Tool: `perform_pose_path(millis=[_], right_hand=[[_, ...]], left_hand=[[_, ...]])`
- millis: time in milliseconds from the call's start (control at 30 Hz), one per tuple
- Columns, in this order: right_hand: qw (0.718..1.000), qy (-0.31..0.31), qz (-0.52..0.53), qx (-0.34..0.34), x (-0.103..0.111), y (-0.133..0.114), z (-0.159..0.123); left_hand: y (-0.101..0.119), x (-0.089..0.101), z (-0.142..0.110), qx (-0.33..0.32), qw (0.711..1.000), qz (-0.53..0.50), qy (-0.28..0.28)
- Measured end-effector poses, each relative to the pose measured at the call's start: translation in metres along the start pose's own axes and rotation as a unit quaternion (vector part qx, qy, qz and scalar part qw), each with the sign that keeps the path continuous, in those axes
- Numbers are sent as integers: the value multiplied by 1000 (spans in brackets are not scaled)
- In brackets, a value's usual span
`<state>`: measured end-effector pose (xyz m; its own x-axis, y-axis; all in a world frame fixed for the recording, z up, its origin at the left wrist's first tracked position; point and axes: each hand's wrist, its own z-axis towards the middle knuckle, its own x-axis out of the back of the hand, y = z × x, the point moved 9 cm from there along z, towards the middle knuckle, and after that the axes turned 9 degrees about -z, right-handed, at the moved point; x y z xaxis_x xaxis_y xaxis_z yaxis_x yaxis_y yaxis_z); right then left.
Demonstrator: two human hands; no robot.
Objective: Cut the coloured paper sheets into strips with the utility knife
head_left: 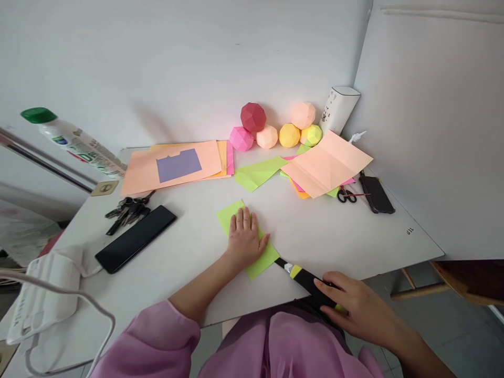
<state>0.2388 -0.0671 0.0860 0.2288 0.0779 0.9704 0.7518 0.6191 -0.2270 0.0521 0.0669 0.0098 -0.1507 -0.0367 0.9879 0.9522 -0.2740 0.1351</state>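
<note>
A piece of light green paper (255, 270) lies near the table's front edge. My left hand (246, 236) rests flat on it, fingers stretched out and thumb apart. My right hand (346, 302) is closed round the black and yellow handle of a utility knife (305, 278). The knife's dark blade reaches up and left, and its tip meets the lower right corner of the green paper; whether it lies under the paper is hidden. Another green paper piece (260, 172) lies farther back, beside a stack topped by a creased peach sheet (326, 165).
Faceted paper balls (253, 117) sit against the wall. Scissors (346, 196) and a black phone (376, 193) are at the right. At the left are peach sheets (137, 170), keys (129, 210), another phone (136, 239), a tilted white bottle (82, 144) and a power strip (47, 294) with cables.
</note>
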Motion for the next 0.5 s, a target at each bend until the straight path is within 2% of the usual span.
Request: perform_pose_path(millis=[300, 500], right_hand=[[1000, -1, -16, -22, 7, 9, -7], [1000, 10, -13, -3, 7, 6, 4]], left_hand=[[1, 1, -1, -4, 1000, 5, 7], [1, 0, -1, -5, 1000, 8, 7]])
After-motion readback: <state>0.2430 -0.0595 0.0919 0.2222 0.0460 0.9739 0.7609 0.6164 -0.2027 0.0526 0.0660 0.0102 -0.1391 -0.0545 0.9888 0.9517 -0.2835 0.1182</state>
